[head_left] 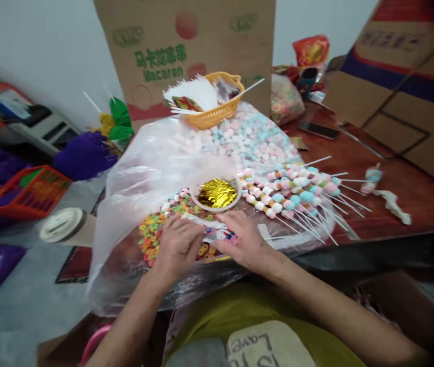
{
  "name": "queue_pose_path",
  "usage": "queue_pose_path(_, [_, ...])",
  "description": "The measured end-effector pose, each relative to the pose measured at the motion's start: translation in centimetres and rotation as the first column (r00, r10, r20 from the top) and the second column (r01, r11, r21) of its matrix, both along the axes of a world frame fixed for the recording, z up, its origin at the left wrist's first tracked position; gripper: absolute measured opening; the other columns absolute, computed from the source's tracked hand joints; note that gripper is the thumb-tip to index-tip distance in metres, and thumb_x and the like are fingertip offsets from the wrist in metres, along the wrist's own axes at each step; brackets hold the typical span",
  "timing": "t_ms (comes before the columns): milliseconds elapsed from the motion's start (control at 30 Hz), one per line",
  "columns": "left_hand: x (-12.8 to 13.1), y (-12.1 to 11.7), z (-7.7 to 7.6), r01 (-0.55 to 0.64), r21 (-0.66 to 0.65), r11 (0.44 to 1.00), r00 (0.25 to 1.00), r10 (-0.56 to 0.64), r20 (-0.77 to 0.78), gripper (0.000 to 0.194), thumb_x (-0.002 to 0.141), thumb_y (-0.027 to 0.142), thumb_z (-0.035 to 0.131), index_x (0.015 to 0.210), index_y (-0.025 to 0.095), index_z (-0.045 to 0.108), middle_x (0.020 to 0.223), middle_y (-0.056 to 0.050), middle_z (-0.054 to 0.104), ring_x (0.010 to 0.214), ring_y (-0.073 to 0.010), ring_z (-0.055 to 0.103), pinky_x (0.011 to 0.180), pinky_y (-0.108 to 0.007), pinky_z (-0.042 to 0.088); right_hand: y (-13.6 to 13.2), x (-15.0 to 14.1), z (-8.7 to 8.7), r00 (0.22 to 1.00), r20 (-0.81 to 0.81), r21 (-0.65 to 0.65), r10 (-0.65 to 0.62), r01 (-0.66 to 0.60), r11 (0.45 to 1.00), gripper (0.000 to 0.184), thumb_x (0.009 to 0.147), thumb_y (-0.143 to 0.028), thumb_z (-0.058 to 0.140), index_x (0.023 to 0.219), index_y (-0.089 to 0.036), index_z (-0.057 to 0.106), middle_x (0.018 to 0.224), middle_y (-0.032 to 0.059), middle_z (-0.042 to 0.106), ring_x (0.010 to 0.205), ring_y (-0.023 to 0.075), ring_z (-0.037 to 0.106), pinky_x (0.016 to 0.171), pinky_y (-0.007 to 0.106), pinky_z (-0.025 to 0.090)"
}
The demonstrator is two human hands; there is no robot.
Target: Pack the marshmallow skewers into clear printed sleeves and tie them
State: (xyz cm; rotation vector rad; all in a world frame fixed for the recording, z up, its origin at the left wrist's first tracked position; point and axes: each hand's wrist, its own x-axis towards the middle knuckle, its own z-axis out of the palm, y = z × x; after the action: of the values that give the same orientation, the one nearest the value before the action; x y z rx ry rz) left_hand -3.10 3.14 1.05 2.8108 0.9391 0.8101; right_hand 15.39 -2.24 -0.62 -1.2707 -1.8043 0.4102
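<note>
My left hand (177, 243) and my right hand (242, 239) meet over the near part of the plastic sheet. Between their closed fingers is a small printed plastic bag (211, 230), white with pink and blue marks; what it contains cannot be made out. Just beyond my fingers stands a round plastic bowl (217, 208) with gold foil ties (219, 192) inside. Colored cereal rings (150, 232) lie scattered beside my left hand. To the right of my right hand is a pile of marshmallow skewers (297, 191), their sticks pointing mostly rightward.
Loose pastel marshmallows (249, 135) cover the far sheet, under an orange basket (213, 118) of white sticks. A cardboard box (201, 35) stands behind. At right are a phone (319, 130), a single wrapped skewer (373, 176) and another box (404, 102). A lidded cup (66, 225) is at left.
</note>
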Motion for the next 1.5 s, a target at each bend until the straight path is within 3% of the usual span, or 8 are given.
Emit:
queue_pose_path(167, [-0.5, -1.4, -0.1, -0.089, -0.567, 0.819, 0.978, 0.181, 0.107, 0.033, 0.08, 0.027, 0.054, 0.112, 0.018, 0.052, 0.075, 0.0, 0.063, 0.067, -0.0134, 0.058, 0.069, -0.027, 0.045, -0.1, -0.9, -1.1, 0.945, -0.328, -0.321, 0.016, -0.127, 0.938, 0.018, 0.084, -0.025, 0.048, 0.079, -0.015, 0.063, 0.069, 0.0012, 0.058, 0.067, 0.013, 0.053, 0.062, 0.024, 0.042])
queue_pose_path(367, [0.8, -1.6, -0.3, 0.082, -0.868, 0.49, 0.983, 0.105, 0.152, 0.02, 0.08, 0.029, 0.053, 0.068, 0.015, 0.06, 0.059, 0.002, 0.056, 0.055, -0.0095, 0.05, 0.054, -0.019, 0.038, -1.6, 1.6, -0.1, 0.954, -0.297, -0.439, 0.05, -0.183, 0.88, 0.025, 0.074, -0.03, 0.063, 0.095, -0.017, 0.06, 0.093, 0.0036, 0.058, 0.084, 0.0151, 0.054, 0.073, 0.025, 0.043])
queue_pose_path(600, [2.2, -2.7, 0.7, -0.073, -0.622, 0.779, 0.997, 0.065, -0.036, 0.016, 0.078, 0.03, 0.056, 0.088, 0.019, 0.06, 0.083, -0.004, 0.062, 0.074, -0.0167, 0.055, 0.064, -0.025, 0.04, -1.7, 0.8, -0.7, 0.989, -0.149, -0.203, -0.025, -0.006, 0.979, 0.014, 0.084, -0.02, 0.047, 0.077, -0.017, 0.058, 0.069, 0.0013, 0.055, 0.066, 0.0126, 0.051, 0.061, 0.024, 0.04])
queue_pose_path(833, [3.6, -3.9, -1.3, -0.055, -0.774, 0.63, 0.969, 0.221, 0.111, 0.021, 0.077, 0.035, 0.058, 0.068, 0.017, 0.055, 0.057, 0.003, 0.054, 0.051, -0.0101, 0.047, 0.049, -0.02, 0.037, -1.9, 1.2, -2.0, 0.997, 0.062, -0.007, -0.042, 0.043, 0.999, 0.027, 0.089, -0.024, 0.04, 0.066, -0.017, 0.051, 0.062, 0.002, 0.051, 0.059, 0.0128, 0.045, 0.056, 0.024, 0.035])
queue_pose_path(967, [3.3, -3.4, -2.3, 0.009, -0.675, 0.738, 0.975, 0.142, 0.169, 0.019, 0.081, 0.031, 0.053, 0.071, 0.016, 0.06, 0.061, 0.001, 0.059, 0.057, -0.0109, 0.052, 0.055, -0.021, 0.039, -1.8, 3.3, -1.7, 0.983, 0.119, -0.108, -0.137, 0.15, 0.983, 0.04, 0.092, -0.031, 0.035, 0.054, -0.019, 0.043, 0.05, -0.0022, 0.043, 0.048, 0.0099, 0.039, 0.049, 0.023, 0.03])
queue_pose_path(1100, [2.2, -3.0, -2.8, -0.008, -0.578, 0.816, 0.936, 0.209, 0.284, 0.025, 0.086, 0.028, 0.046, 0.07, 0.016, 0.06, 0.062, -0.001, 0.06, 0.058, -0.0118, 0.055, 0.057, -0.022, 0.042, -1.2, 8.4, -2.3, 0.73, 0.477, 0.074, -0.489, 0.521, 0.85, 0.036, 0.089, -0.034, 0.04, 0.06, -0.016, 0.053, 0.061, 0.0062, 0.053, 0.063, 0.0174, 0.048, 0.057, 0.027, 0.034])
queue_pose_path(1233, [1.0, -2.6, -2.7, 0.04, -0.435, 0.9, 0.909, 0.148, 0.389, 0.018, 0.085, 0.025, 0.05, 0.076, 0.018, 0.063, 0.072, -0.003, 0.066, 0.069, -0.0152, 0.058, 0.068, -0.028, 0.044, -0.8, 12.4, -3.9, 0.455, 0.792, 0.077, -0.408, 0.587, 0.806, 0.017, 0.08, -0.016, 0.047, 0.069, -0.014, 0.059, 0.071, 0.0138, 0.059, 0.075, 0.0261, 0.052, 0.059, 0.033, 0.035])
queue_pose_path(1500, [-0.1, -2.1, -1.2, 0.12, -0.299, 0.947, 0.887, 0.033, 0.46, 0.014, 0.084, 0.023, 0.052, 0.081, 0.019, 0.065, 0.074, -0.004, 0.068, 0.069, -0.0153, 0.06, 0.069, -0.03, 0.044, -4.1, 12.1, 0.5, 0.891, 0.312, 0.369, -0.331, 0.207, 0.906, 0.019, 0.081, -0.014, 0.053, 0.098, -0.018, 0.059, 0.087, 0.0071, 0.065, 0.078, 0.0183, 0.061, 0.073, 0.029, 0.047])
